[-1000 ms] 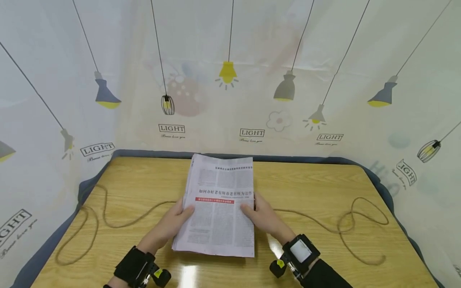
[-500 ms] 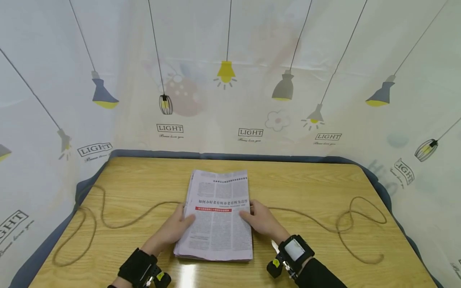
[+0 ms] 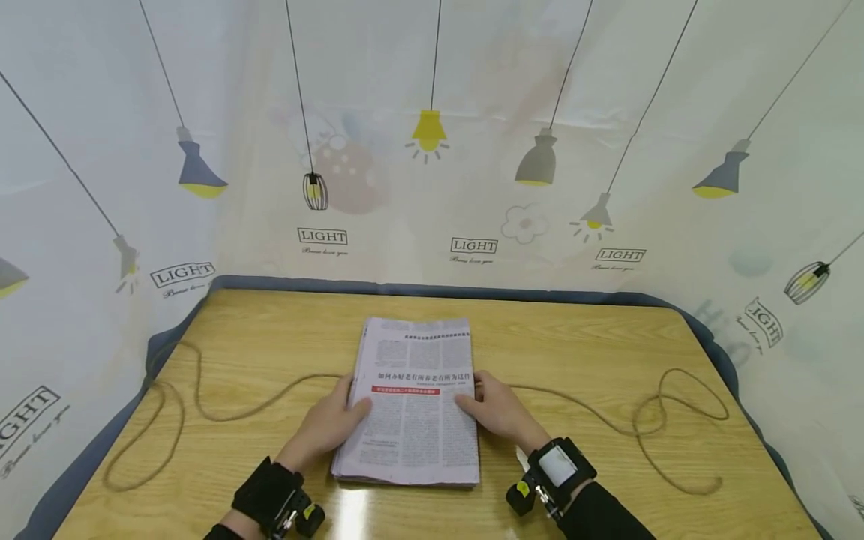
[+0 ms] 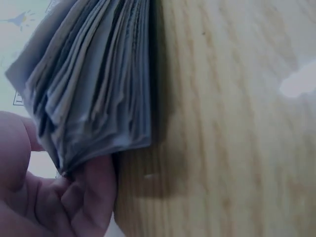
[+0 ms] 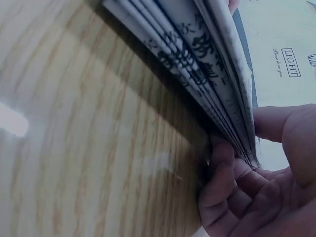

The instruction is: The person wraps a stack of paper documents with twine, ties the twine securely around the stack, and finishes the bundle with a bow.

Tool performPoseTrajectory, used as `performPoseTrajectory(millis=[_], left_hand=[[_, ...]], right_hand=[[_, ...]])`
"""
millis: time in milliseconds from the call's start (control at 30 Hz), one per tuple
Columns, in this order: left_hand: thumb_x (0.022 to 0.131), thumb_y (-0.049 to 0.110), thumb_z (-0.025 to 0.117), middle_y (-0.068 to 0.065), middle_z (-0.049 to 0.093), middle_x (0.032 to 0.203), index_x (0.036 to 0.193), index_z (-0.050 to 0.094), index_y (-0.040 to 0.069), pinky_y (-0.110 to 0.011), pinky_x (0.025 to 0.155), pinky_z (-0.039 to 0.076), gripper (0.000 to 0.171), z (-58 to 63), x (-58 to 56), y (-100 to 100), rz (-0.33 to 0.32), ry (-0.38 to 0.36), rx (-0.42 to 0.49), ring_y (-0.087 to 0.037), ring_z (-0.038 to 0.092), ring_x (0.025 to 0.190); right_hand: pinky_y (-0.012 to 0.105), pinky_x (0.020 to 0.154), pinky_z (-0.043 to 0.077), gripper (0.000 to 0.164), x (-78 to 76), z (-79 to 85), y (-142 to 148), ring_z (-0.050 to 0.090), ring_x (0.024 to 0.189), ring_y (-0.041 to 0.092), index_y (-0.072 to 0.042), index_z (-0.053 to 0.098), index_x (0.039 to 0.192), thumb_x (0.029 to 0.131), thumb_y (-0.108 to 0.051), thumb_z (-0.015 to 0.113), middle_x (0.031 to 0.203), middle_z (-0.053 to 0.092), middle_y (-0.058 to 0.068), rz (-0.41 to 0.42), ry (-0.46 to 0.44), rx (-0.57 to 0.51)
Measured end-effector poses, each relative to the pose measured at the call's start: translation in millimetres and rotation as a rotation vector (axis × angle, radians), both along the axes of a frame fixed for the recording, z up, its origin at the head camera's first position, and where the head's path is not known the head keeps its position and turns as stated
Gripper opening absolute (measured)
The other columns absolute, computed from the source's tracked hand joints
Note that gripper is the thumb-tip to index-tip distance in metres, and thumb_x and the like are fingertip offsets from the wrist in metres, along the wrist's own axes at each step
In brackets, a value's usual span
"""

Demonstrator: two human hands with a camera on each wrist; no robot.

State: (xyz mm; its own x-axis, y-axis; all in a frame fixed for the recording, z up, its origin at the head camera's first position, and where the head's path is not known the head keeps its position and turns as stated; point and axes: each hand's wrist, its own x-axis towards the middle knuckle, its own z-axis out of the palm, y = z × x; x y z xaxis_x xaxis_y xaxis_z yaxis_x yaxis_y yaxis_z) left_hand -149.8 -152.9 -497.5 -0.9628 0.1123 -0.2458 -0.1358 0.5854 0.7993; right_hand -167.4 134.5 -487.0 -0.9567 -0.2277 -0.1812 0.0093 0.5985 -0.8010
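Observation:
A thick stack of folded newspapers [image 3: 412, 427] lies low over the middle of the wooden table, printed side up with a red banner across it. My left hand [image 3: 331, 420] grips its left edge, thumb on top and fingers under the layers, as the left wrist view shows with the many page edges of the newspapers [image 4: 98, 89]. On the opposite side my right hand [image 3: 498, 405] holds the right edge, thumb on top, and in the right wrist view the fingers curl beneath the newspapers [image 5: 197, 64]. A rope [image 3: 270, 401] passes behind the hands, its middle hidden by the stack.
The rope's left end loops near the table's left edge, while its right part [image 3: 648, 431] curls at the right. The wooden table [image 3: 574, 337] has a dark border along the back. Behind it hangs a pale curtain [image 3: 405, 60] printed with lamps.
The newspapers have come down from a more upright tilt to lie lower and flatter over the table, both hands still holding them. Over the last half second little differs besides a slight view shift.

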Motion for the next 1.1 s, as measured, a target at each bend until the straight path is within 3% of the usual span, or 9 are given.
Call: performPoseTrajectory(millis=[167, 300, 533, 867, 1100], left_hand=[[0.098, 0.036, 0.050, -0.018, 0.061, 0.120, 0.144, 0.037, 0.007, -0.041, 0.073, 0.048, 0.057, 3.8, -2.2, 1, 0.020, 0.104, -0.218, -0.020, 0.059, 0.084], [0.095, 0.034, 0.054, -0.015, 0.065, 0.112, 0.133, 0.051, 0.003, -0.039, 0.070, 0.049, 0.049, 3.3, -5.5, 3, 0.037, 0.187, -0.319, -0.019, 0.059, 0.082], [0.090, 0.033, 0.062, -0.008, 0.059, 0.092, 0.114, 0.060, 0.002, -0.031, 0.061, 0.045, 0.039, 1.8, -8.2, 15, 0.028, 0.236, -0.352, -0.016, 0.053, 0.073], [0.087, 0.032, 0.066, -0.007, 0.054, 0.089, 0.105, 0.061, 0.004, -0.032, 0.061, 0.042, 0.034, 4.0, -8.4, 46, -0.024, 0.258, -0.364, -0.017, 0.049, 0.071], [0.088, 0.034, 0.067, -0.005, 0.052, 0.086, 0.103, 0.059, 0.007, -0.031, 0.059, 0.040, 0.032, 2.8, -9.1, 61, -0.036, 0.262, -0.363, -0.017, 0.048, 0.070]], right_hand=[[0.033, 0.069, 0.048, 0.043, -0.7, 1.4, 0, 0.059, 0.077, 0.014, -0.002, 0.051, 0.124, 0.092, -0.028, 0.063, 0.095, 0.064, 0.008, -0.009, -0.005, 0.022], [0.031, 0.064, 0.045, 0.042, -1.3, 0.7, 2, 0.057, 0.073, 0.015, -0.001, 0.053, 0.122, 0.092, -0.028, 0.064, 0.089, 0.063, 0.007, -0.029, -0.025, 0.041], [0.030, 0.058, 0.043, 0.037, -1.4, 0.8, 13, 0.055, 0.069, 0.017, -0.001, 0.058, 0.115, 0.090, -0.029, 0.066, 0.083, 0.060, 0.006, -0.069, -0.050, 0.079], [0.031, 0.061, 0.045, 0.034, -0.7, 6.2, 46, 0.057, 0.072, 0.018, 0.000, 0.060, 0.109, 0.088, -0.025, 0.068, 0.086, 0.064, 0.007, -0.095, -0.114, 0.071], [0.031, 0.062, 0.045, 0.033, 0.7, 10.1, 62, 0.058, 0.071, 0.018, 0.000, 0.061, 0.106, 0.086, -0.025, 0.070, 0.084, 0.065, 0.007, -0.105, -0.110, 0.091]])
